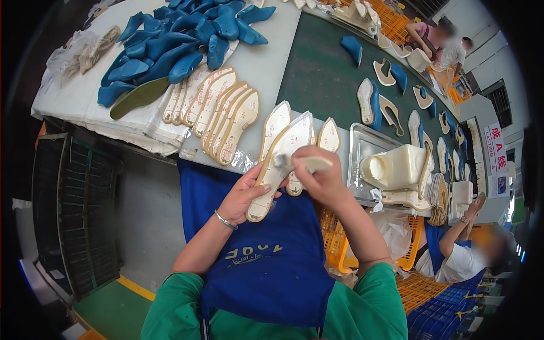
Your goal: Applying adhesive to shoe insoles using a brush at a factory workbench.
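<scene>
My left grip is closing around the lower half of a pale insole, thumb lying on its face and fingertips showing past the right edge, while the insole is sitting above my blue apron, its narrow toe pointing away from me and its heel toward me. My right grip is curling tightly around the pale handle of a brush, whose blurred bristles are hovering over or touching the middle of the insole; I cannot tell which. Just beyond, a few loose insoles are lying near the edge of the white counter, and to their left a row of overlapping insoles is leaning together. A heap of blue shoe molds is resting behind that row, with an olive sole-shaped piece lying just in front of the heap. To my right, a cream jug is lying on its side in a metal tray, its opening facing left, and a stack of insoles is standing just beside it.
</scene>
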### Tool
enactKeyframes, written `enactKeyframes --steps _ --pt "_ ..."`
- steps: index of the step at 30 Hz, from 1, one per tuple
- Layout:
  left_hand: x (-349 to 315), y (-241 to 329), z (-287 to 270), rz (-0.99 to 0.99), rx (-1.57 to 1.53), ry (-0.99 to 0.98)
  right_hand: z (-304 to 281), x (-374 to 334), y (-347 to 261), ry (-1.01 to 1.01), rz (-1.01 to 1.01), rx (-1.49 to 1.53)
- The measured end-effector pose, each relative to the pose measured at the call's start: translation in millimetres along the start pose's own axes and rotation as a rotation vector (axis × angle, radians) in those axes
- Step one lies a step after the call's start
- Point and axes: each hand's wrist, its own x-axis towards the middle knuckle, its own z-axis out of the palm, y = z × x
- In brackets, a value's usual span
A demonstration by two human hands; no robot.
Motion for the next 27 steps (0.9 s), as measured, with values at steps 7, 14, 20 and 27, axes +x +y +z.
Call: enactKeyframes --steps 7,14,20,27 --pt "-5.9 0.8 3.1 0.001 0.034 -0.047 -45.5 35.4 72.5 0.268 0.312 -0.134" --pt "-8.0 0.6 -1.7 0.004 0.039 -0.020 -31.5 31.2 34.4 0.199 0.354 0.241" --pt "-7.8 2.8 0.5 0.002 0.027 -0.035 -43.0 36.0 77.2 0.259 0.337 -0.038" --pt "-7.0 7.0 -1.9 0.042 -0.058 0.014 -50.9 2.6 59.4 0.582 0.429 0.253"
